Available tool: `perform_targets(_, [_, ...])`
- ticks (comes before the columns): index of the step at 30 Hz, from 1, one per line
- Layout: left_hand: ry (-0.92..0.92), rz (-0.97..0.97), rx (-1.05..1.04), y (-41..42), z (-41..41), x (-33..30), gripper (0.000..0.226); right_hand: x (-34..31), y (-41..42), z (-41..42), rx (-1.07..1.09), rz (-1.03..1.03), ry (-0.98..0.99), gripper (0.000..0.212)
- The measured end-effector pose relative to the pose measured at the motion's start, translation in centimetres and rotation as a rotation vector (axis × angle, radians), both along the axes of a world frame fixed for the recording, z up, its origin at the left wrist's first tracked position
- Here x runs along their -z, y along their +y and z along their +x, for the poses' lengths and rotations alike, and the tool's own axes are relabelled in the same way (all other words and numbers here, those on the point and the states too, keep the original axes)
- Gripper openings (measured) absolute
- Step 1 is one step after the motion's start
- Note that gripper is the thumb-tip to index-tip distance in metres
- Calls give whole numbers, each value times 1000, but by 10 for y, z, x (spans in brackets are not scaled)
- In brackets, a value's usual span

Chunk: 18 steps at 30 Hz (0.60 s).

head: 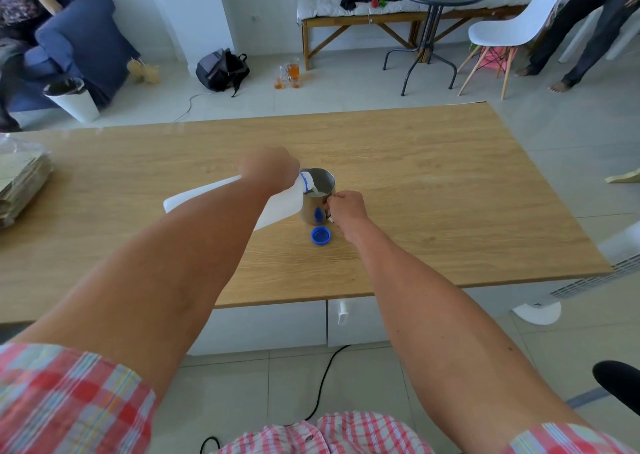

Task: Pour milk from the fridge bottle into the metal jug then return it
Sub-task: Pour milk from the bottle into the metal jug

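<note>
The white milk bottle (pixel 214 199) is tipped nearly flat over the wooden table (pixel 433 190), its blue-ringed neck above the rim of the metal jug (pixel 317 199), a thin stream of milk falling in. The left hand (pixel 272 169) grips it near the neck, fingers curled under and hidden. The right hand (pixel 346 207) seems to pinch the jug's handle, mostly covered. The blue cap (pixel 321 236) lies just beside the jug.

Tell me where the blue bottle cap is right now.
In the head view the blue cap lies on the wooden table, just in front of the metal jug and beside the right hand that holds the jug's handle.
</note>
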State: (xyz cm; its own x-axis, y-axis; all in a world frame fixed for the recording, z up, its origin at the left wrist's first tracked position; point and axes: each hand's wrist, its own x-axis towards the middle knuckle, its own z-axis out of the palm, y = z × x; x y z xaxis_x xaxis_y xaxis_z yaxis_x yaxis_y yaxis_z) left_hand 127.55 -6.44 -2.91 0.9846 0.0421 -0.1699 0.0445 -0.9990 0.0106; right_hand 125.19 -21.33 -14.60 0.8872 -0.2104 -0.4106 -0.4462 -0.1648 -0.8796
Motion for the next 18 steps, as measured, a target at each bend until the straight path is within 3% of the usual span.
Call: perform_targets(18, [-20,-24,-53,1,3,2,22,-3,0,-1,-15,-17,-16,23])
